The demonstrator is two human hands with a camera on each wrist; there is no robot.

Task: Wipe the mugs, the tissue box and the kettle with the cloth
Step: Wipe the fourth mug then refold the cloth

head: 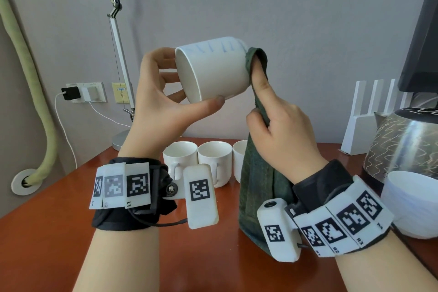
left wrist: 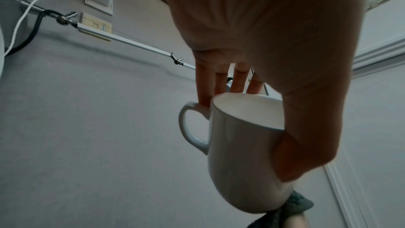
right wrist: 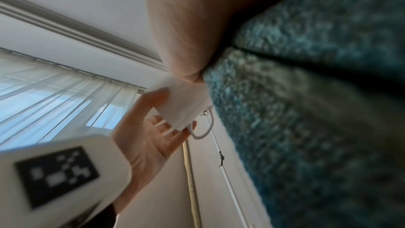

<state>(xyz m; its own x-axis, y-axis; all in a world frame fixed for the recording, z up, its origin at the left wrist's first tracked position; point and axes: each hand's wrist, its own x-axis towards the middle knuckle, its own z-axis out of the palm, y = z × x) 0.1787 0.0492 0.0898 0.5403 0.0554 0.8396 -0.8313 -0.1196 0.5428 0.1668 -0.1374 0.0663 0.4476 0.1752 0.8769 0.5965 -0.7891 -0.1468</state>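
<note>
Mug [head: 211, 70] gripped by left hand [head: 161, 99] | right hand [head: 282, 125] pinching cloth [head: 260, 173] against base

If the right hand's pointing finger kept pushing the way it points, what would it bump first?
The right hand points its cloth-wrapped forefinger up at the held mug. It would likely press the mug's bottom first, which the cloth already seems to touch.

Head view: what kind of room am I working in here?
Probably a hotel room or a home desk corner: a wooden desk with matching white mugs, a steel kettle, a desk lamp and wall sockets; sheer curtains cover a window.
</note>
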